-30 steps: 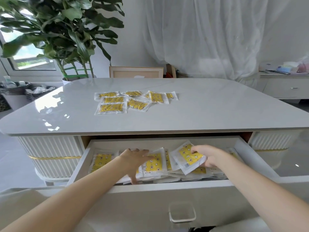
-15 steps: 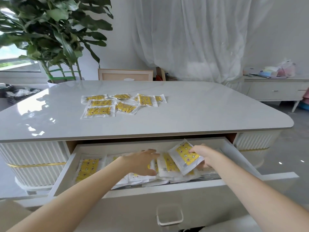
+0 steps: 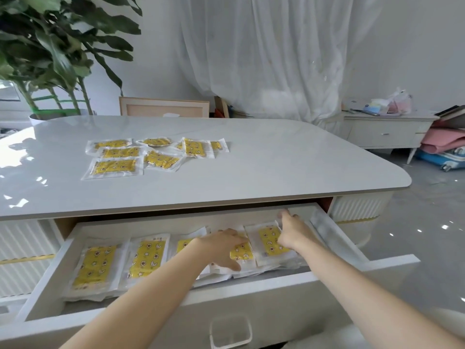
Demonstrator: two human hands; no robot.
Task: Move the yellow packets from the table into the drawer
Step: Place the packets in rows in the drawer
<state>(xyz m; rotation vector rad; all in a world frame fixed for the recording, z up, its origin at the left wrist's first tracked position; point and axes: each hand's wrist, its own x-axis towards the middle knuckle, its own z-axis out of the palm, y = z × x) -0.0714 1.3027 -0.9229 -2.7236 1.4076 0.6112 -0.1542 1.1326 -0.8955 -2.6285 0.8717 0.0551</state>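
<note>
Seven or so yellow packets (image 3: pixel 114 167) lie on the bench (image 3: pixel 276 167), up and left of both hands, long axes mostly left-right, so the left hand looks nearer. Stowed packets (image 3: pixel 95 265) line the open drawer (image 3: pixel 352 248). The left hand (image 3: pixel 224 245) presses flat mid-row, grip open, and the right hand (image 3: pixel 292 233) rests on the rightmost packet (image 3: pixel 269 241) — whether its grip pinches, I cannot tell.
</note>
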